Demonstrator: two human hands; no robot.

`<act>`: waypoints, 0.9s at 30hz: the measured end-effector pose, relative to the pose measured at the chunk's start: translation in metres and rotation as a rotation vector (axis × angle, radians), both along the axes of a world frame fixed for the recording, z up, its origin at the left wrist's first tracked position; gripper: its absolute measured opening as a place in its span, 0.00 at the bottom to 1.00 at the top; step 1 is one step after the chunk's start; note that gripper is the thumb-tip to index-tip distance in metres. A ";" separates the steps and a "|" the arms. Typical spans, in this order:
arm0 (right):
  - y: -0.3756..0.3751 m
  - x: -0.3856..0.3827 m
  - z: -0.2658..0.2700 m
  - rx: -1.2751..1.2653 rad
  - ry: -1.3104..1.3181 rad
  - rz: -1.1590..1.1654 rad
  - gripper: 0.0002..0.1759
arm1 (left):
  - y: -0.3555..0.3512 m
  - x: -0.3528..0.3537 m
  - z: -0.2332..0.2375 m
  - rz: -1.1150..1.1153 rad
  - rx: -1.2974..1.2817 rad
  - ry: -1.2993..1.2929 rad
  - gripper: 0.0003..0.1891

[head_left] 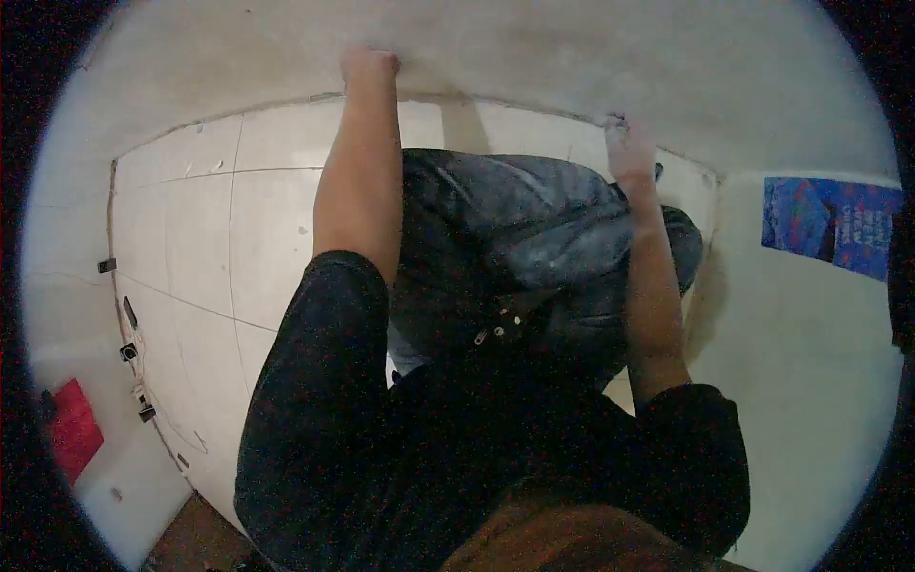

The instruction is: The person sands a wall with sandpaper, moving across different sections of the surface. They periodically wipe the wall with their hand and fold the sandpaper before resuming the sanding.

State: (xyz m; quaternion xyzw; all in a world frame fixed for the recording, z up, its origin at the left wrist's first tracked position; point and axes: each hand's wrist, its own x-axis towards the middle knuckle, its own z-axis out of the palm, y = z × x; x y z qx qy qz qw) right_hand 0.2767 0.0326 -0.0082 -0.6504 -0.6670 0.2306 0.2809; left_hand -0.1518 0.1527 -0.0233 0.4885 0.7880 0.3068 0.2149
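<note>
My left hand [370, 63] is raised against the stained grey-white wall [515, 52], a little above the line where it meets the floor. Its fingers look curled and closed; whatever may be inside them is hidden. My right hand [631, 151] is lower, close to the foot of the same wall and beside my bent knee. White powder seems to coat it. Its fingers are closed, with a small dark patch at their tips that is too blurred to name.
Pale floor tiles [191, 238] spread to the left, with cables and small black items [129, 353] along that edge. A red sheet [76, 431] is at the lower left. Blue printed sheets [829, 224] hang on the right wall [801, 381]. My crouched legs [534, 219] fill the middle.
</note>
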 end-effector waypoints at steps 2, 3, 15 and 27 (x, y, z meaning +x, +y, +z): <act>-0.002 0.001 -0.010 0.091 -0.135 0.045 0.13 | 0.003 0.005 0.003 -0.005 -0.002 -0.005 0.16; -0.002 0.002 -0.011 0.110 -0.128 0.065 0.14 | 0.005 0.006 0.005 -0.008 0.001 -0.004 0.16; -0.010 0.001 0.009 -0.158 0.116 0.253 0.18 | 0.009 0.011 -0.001 -0.038 0.016 -0.020 0.14; -0.015 0.003 -0.004 -0.017 0.055 0.340 0.18 | 0.008 0.014 -0.012 -0.084 0.012 -0.041 0.12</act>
